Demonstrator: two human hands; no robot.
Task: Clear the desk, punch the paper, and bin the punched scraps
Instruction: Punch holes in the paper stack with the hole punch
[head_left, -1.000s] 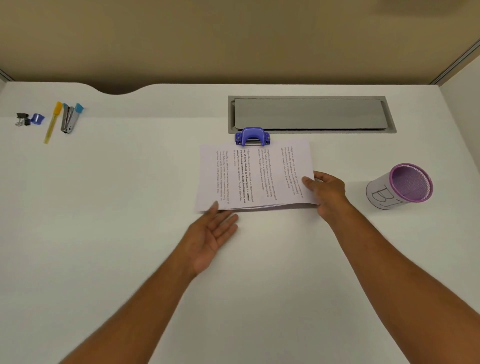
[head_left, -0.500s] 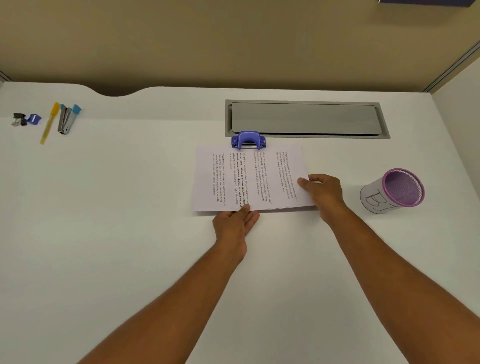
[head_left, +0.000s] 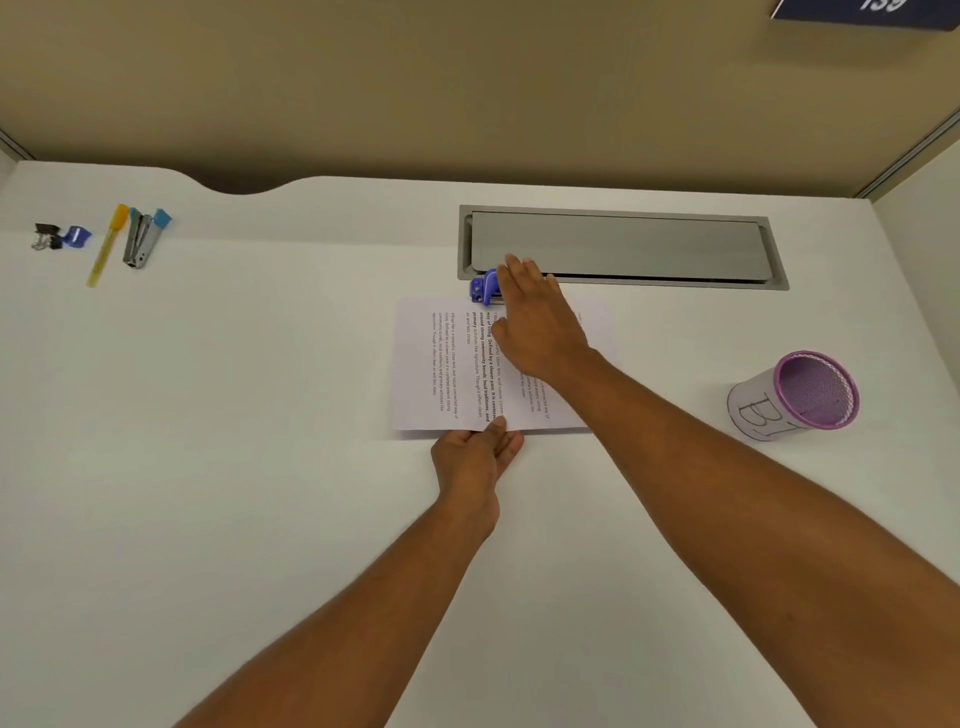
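Note:
Printed white paper (head_left: 441, 364) lies flat in the middle of the white desk (head_left: 234, 441), its far edge tucked into a small blue hole punch (head_left: 482, 288). My left hand (head_left: 475, 457) pinches the paper's near edge between thumb and fingers. My right hand (head_left: 535, 317) stretches over the paper with fingers extended, resting on top of the punch and hiding most of it. A purple mesh cup with a paper label (head_left: 795, 397) stands to the right of the paper.
A grey metal cable hatch (head_left: 623, 247) is set into the desk just behind the punch. At the far left lie black and blue binder clips (head_left: 60, 236), a yellow pen (head_left: 106, 244) and a grey stapler (head_left: 143, 239). A beige partition stands behind the desk.
My right hand left the paper's right edge and moved forward and left onto the hole punch. My left hand keeps its pinch on the near edge.

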